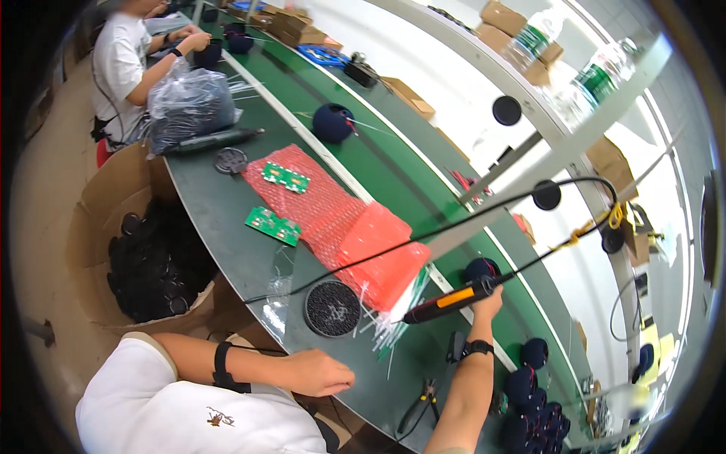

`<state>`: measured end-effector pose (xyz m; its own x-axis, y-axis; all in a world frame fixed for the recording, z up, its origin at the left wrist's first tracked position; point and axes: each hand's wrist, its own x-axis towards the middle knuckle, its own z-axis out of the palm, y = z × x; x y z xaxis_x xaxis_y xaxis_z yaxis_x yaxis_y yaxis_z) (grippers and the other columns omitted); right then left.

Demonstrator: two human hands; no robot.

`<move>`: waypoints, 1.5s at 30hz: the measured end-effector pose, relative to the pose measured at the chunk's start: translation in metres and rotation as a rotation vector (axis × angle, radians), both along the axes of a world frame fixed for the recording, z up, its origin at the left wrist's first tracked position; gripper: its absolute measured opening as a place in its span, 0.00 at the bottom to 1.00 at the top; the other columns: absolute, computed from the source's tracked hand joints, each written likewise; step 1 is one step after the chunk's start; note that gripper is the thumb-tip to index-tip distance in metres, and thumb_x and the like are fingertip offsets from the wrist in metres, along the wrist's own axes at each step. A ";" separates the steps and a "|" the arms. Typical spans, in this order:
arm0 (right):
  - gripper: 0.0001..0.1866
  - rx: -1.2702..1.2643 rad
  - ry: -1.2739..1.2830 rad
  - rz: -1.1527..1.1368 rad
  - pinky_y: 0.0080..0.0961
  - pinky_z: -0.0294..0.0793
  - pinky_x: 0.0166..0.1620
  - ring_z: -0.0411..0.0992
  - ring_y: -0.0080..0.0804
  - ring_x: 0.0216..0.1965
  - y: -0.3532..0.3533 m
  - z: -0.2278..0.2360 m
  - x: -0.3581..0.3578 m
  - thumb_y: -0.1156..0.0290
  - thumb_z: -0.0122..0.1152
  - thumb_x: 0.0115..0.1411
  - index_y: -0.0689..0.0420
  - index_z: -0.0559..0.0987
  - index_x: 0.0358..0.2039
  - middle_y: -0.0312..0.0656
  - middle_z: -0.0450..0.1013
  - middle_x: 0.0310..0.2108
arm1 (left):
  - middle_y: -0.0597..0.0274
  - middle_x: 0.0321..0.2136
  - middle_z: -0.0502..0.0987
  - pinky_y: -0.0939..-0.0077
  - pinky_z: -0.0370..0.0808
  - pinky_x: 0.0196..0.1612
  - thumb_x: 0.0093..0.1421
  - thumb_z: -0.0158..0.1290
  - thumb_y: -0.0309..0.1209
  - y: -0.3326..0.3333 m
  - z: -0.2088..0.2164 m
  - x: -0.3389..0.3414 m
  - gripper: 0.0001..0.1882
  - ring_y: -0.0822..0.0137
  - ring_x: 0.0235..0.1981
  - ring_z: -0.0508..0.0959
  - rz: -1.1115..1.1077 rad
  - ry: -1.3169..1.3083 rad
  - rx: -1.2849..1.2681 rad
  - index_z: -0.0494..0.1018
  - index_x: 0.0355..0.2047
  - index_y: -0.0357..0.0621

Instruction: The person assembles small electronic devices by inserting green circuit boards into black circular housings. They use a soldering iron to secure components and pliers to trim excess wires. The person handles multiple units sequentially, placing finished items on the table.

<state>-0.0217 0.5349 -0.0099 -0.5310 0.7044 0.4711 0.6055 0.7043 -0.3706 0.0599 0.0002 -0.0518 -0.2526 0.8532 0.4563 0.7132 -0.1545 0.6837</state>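
The dark round piece (481, 268) sits on the green strip (401, 181) beyond the tabletop (219, 204), close by the fingers of the right hand (488, 304), though the power screwdriver (450, 302) hides whether they grip it. Probably light and stiff-shelled, it could roll or slip, so it is best cupped around its sides. Deep navy and ball-like, it shows only in part, while the left hand (319, 372) rests loosely curled, apparently holding nothing.

The dark bench (227, 221) bears bubble wrap (319, 216), pliers (428, 393), a dish (333, 309).
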 end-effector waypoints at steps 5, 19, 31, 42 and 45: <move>0.26 -0.097 0.083 0.144 0.53 0.77 0.52 0.78 0.63 0.49 -0.081 -0.014 -0.011 0.49 0.64 0.62 0.52 0.77 0.55 0.55 0.75 0.48 | 0.59 0.33 0.82 0.56 0.78 0.33 0.68 0.57 0.33 -0.008 -0.002 -0.004 0.07 0.51 0.32 0.82 -0.052 -0.140 -0.003 0.77 0.42 0.46; 0.20 -0.138 -0.154 0.092 0.49 0.74 0.53 0.79 0.56 0.51 -0.141 -0.020 -0.004 0.52 0.65 0.62 0.51 0.85 0.48 0.50 0.81 0.48 | 0.68 0.31 0.81 0.71 0.79 0.38 0.66 0.62 0.30 -0.055 0.143 -0.240 0.09 0.74 0.33 0.79 0.434 -0.331 -0.030 0.77 0.43 0.42; 0.23 -0.144 0.046 0.141 0.45 0.77 0.48 0.81 0.56 0.46 -0.121 -0.044 -0.003 0.48 0.67 0.62 0.53 0.82 0.47 0.52 0.83 0.40 | 0.56 0.55 0.76 0.52 0.77 0.54 0.50 0.71 0.34 0.038 0.053 -0.519 0.35 0.58 0.62 0.74 1.133 0.642 -0.545 0.71 0.58 0.45; 0.13 -0.126 0.159 0.218 0.42 0.77 0.45 0.82 0.51 0.41 -0.100 -0.071 -0.004 0.57 0.65 0.62 0.52 0.83 0.41 0.46 0.83 0.35 | 0.53 0.46 0.76 0.54 0.70 0.53 0.40 0.78 0.41 -0.001 0.117 -0.389 0.37 0.51 0.51 0.77 1.129 0.592 -0.184 0.75 0.50 0.45; 0.11 -0.045 0.128 0.235 0.44 0.78 0.43 0.82 0.50 0.40 -0.090 -0.081 -0.002 0.58 0.63 0.64 0.52 0.82 0.38 0.46 0.83 0.34 | 0.52 0.45 0.75 0.54 0.68 0.52 0.38 0.78 0.41 -0.046 0.148 -0.295 0.37 0.49 0.50 0.77 0.992 0.583 0.020 0.75 0.48 0.43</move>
<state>-0.0236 0.4452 -0.0907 -0.6207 0.5902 0.5162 0.3731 0.8014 -0.4676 -0.2355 -0.0453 0.0965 -0.5546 0.3886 0.7358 0.7344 0.6444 0.2132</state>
